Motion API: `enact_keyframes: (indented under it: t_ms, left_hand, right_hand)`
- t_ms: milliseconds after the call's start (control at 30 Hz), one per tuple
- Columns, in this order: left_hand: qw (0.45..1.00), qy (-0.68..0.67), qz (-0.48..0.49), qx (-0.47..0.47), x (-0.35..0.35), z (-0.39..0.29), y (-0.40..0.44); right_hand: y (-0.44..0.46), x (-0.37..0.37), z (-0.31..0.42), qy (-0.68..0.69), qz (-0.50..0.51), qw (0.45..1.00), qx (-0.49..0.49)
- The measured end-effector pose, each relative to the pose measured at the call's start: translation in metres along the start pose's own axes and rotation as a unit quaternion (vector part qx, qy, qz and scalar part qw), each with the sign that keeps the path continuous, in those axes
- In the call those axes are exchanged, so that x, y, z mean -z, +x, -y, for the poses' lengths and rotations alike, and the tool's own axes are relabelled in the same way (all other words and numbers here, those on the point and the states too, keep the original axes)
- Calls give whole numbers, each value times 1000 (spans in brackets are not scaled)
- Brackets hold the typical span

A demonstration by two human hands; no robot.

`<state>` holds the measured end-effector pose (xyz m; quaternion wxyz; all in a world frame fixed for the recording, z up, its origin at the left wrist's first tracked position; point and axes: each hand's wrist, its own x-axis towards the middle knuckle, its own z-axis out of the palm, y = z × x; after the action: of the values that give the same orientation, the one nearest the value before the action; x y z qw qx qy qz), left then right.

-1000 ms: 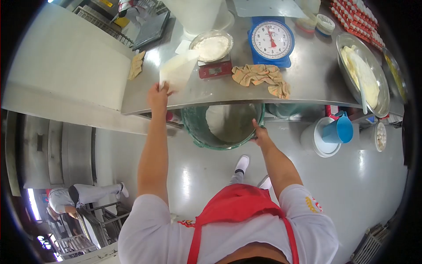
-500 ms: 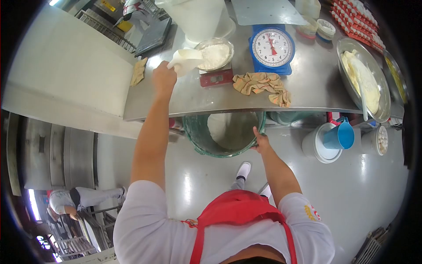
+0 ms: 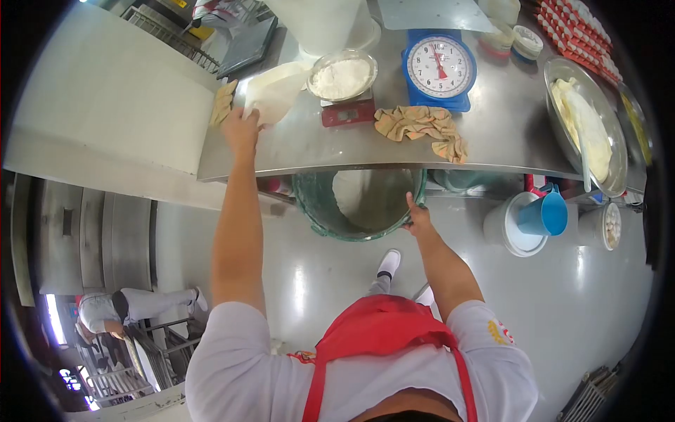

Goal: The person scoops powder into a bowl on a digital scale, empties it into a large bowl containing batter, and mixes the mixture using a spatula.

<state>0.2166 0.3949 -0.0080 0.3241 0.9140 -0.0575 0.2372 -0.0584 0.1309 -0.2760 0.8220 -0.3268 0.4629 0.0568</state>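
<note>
My left hand (image 3: 241, 132) is closed round the handle of a white plastic scoop (image 3: 276, 90), held over the steel table to the left of a bowl. White flour (image 3: 342, 79) fills that bowl, which sits on a red digital scale (image 3: 349, 113). With my right hand (image 3: 418, 217) I grip the right rim of a green bucket (image 3: 316, 200). The bucket stands tilted toward me below the table's front edge, with white powder inside. Whether the scoop holds any powder, I cannot tell.
A blue dial scale (image 3: 439, 70) and a crumpled cloth (image 3: 422, 130) rest on the table (image 3: 309, 151). To the right are a steel bowl (image 3: 617, 165) of pale dough-like stuff and egg trays (image 3: 580, 42). A blue jug (image 3: 545, 214) tops a white tub. Another person (image 3: 133, 309) works at lower left.
My left hand has drawn the scoop away from the flour bowl, leftward and toward me. My right hand keeps its hold on the bucket rim.
</note>
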Motion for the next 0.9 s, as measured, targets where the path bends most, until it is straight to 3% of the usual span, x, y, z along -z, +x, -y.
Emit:
enact_keyframes:
  t_ms: [67, 133, 200, 267, 333, 400, 467, 600, 667, 767, 900]
  left_hand:
    - [944, -283, 105, 136, 34, -25, -39]
    - [943, -285, 101, 142, 42, 0, -64]
    - [970, -138, 139, 142, 68, -14, -98]
    - [968, -108, 178, 139, 65, 31, -133]
    - [934, -190, 227, 199, 56, 43, -170]
    - [931, -117, 293, 184, 45, 38, -194]
    - [951, 4, 304, 59, 8, 67, -212]
    - [910, 152, 385, -9, -89, 60, -221]
    - [892, 211, 390, -89, -145, 80, -236]
    - [867, 117, 485, -21, -174, 64, -222]
    - [877, 91, 469, -58, -131, 31, -200]
  right_hand:
    - [-5, 0, 1, 7, -27, 1000, -8]
    - [-8, 7, -11, 13, 6, 1000, 4]
    - [-15, 9, -25, 19, 38, 999, 17]
    - [-35, 3, -38, 25, 30, 999, -36]
    - [-31, 1, -54, 101, 70, 989, -82]
    - [-23, -2, -64, 175, 107, 970, -129]
    - [-13, -1, -70, 177, 158, 964, -121]
    - [-14, -9, -73, 179, 125, 972, -84]
    - [-14, -16, -66, 198, 140, 967, -84]
    - [-12, -38, -52, 187, 101, 975, -71]
    - [6, -46, -45, 183, 125, 974, -55]
